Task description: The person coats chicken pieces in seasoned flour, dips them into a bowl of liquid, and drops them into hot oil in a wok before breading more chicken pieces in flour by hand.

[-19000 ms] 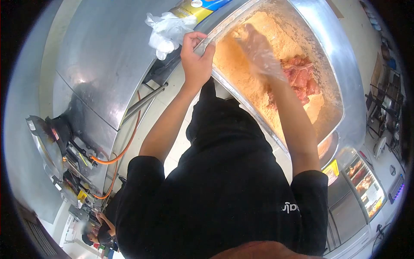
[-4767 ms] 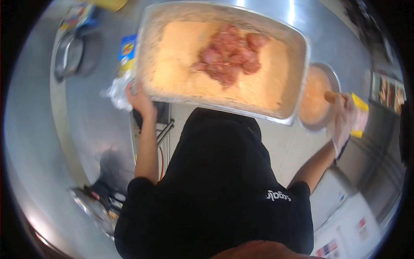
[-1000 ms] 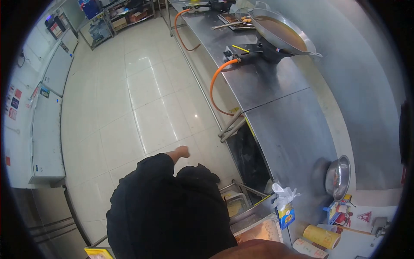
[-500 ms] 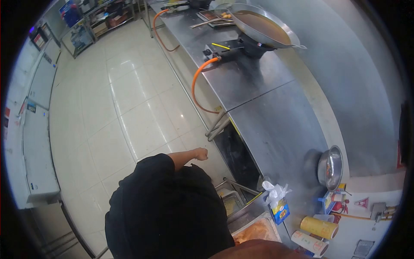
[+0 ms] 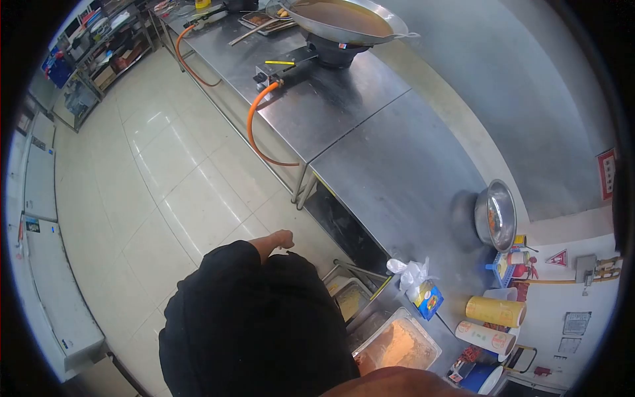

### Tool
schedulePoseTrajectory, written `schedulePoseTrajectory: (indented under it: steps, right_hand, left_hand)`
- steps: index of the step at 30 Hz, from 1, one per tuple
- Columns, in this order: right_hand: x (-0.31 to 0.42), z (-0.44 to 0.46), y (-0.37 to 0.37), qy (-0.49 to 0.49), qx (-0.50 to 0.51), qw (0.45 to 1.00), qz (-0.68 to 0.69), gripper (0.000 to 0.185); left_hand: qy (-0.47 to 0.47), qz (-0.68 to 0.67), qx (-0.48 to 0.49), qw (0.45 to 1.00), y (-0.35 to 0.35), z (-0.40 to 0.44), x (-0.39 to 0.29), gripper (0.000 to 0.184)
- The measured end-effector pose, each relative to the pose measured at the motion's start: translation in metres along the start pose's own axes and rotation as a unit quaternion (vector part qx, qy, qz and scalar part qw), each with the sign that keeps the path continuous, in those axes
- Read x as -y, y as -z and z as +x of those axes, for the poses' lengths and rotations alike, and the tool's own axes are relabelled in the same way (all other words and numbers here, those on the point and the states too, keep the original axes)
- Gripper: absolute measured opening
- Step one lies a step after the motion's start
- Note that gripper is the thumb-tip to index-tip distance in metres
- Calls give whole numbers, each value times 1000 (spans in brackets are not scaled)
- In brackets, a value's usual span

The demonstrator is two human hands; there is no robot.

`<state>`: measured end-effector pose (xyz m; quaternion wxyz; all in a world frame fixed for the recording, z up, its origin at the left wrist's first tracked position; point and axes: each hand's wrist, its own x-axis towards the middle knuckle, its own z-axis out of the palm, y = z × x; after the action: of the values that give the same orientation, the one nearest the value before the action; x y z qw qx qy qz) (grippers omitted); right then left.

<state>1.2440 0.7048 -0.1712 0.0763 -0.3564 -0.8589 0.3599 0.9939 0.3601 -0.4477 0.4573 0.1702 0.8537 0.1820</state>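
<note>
My left hand point(image 5: 283, 239) hangs beside my black clothing, over the tiled floor. Its fingers look curled in, and nothing sticks out of them. Of my right side only a stretch of bare arm shows along the bottom edge; the hand is out of frame. Just beyond that arm sits a metal tray point(image 5: 428, 334) with orange-tinted powder in it. A second, lower tray point(image 5: 366, 292) holding something pale yellow is partly covered by my clothing. Near the trays, a blue and yellow box point(image 5: 430, 302) has white plastic point(image 5: 411, 276) coming out of its top.
A steel table point(image 5: 397, 165) runs along the wall, carrying a metal bowl point(image 5: 496, 217) and a big wok point(image 5: 397, 33) of brown liquid on a burner. An orange hose point(image 5: 251, 126) loops off its front edge. Wrap rolls point(image 5: 495, 311) lie at right; white freezers point(image 5: 59, 291) line the left.
The view has swung, so the wok and table sit further left and more of the powder tray and right-hand wall shows. My left hand remains curled by my side.
</note>
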Motion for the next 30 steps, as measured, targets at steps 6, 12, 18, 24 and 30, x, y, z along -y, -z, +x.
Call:
schedulePoseTrajectory:
  steps: [6,12,18,24,30]
  right_hand:
    - [-10,-18,6,-16,-13,1000,-1,36]
    - [-17,-52,3,-54,-47,997,9,34]
    - [-30,-71,-11,-91,-72,993,38,34]
    - [-54,-69,-12,-101,-129,985,47,33]
    - [-122,-71,33,-247,-208,947,2,48]
  left_hand:
    - [-38,-16,15,999,8,17,-32,32]
    - [-78,-107,-15,991,8,15,-25,30]
    - [4,-77,42,996,5,12,-3,30]
    - [-34,-50,80,995,-8,26,12,29]
    - [-22,-80,101,991,12,14,-47,32]
